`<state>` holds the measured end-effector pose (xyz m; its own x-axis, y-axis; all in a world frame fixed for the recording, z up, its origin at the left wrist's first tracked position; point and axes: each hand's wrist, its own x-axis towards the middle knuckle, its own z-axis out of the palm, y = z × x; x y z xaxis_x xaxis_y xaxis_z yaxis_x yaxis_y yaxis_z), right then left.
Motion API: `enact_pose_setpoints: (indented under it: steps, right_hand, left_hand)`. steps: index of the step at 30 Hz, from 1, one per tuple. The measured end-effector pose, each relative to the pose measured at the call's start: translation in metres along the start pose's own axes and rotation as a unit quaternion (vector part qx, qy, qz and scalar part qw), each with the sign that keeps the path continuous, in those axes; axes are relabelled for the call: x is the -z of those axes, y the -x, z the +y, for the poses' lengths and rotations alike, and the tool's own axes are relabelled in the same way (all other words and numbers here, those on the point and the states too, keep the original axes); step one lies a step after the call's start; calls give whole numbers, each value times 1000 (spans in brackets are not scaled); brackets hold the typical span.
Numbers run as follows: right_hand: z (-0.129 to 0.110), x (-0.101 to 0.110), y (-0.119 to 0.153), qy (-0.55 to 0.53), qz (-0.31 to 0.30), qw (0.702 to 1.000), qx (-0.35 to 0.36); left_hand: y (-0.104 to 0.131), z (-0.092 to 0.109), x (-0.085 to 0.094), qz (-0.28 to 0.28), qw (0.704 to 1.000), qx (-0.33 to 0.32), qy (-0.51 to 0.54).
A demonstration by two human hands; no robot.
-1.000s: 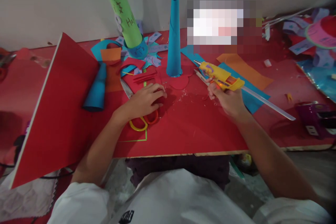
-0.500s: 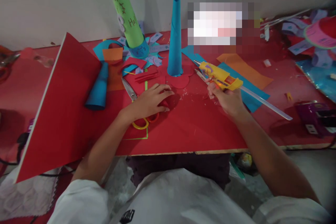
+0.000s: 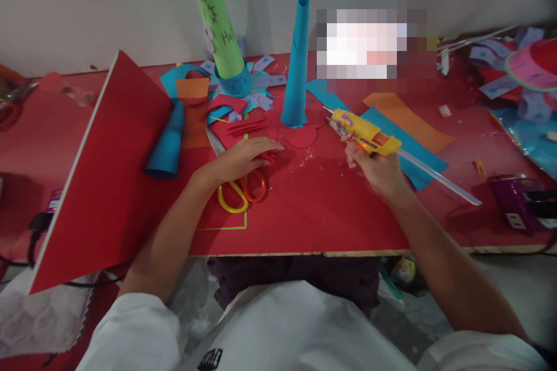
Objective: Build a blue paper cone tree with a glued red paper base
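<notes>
My right hand [image 3: 378,169] is wrapped round a yellow hot glue gun [image 3: 363,132], its nozzle pointing up and left. A clear glue stick [image 3: 441,178] sticks out of its back. Palm down, my left hand [image 3: 249,157] reaches over a pair of scissors [image 3: 235,197] with yellow and orange-red handles, partly hiding them. Its fingers are stretched, the thumb apart; a dark red patch shows between them. Just beyond the fingertips, a tall blue paper cone [image 3: 296,69] stands upright on a red scalloped paper base [image 3: 302,137]. Folded red paper pieces [image 3: 247,126] lie behind the left hand.
A green paper tube [image 3: 220,35] with writing stands in a blue ring at the back. On the left, a red board [image 3: 100,179] leans up beside a smaller blue cone [image 3: 166,145]. Blue and orange paper strips [image 3: 409,122] lie right, near a purple device [image 3: 520,200].
My left hand has shifted slightly forward and left, uncovering more of the scissors' handles. The glue gun stays in my right hand, almost unmoved. The view has shifted slightly.
</notes>
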<state>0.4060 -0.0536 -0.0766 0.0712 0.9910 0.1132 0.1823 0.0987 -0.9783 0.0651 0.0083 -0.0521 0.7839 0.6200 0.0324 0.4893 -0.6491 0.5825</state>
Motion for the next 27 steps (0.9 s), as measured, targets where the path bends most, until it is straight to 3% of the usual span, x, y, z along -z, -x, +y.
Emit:
enact_pose_setpoints:
  steps: [3,9,15,23,27]
  right_hand:
    - [0,-2,0,-5,2,1000,6]
    - [0,-1,0,-2,-4,1000,-5]
    - [-2,-1,0,10,-7,1000,-7]
    - [1,-2,0,12,-7,1000,2]
    - [0,-2,-1,28,-4,1000,6]
  left_hand:
    - [2,-3,2,-10,1000,-2,27]
    - [-1,-10,-8,75,997,9,34]
    - [1,-16,-5,30,997,-49,58]
    - [0,-15,-6,60,991,-102,69]
    - [2,-10,-4,6,995,-87,48]
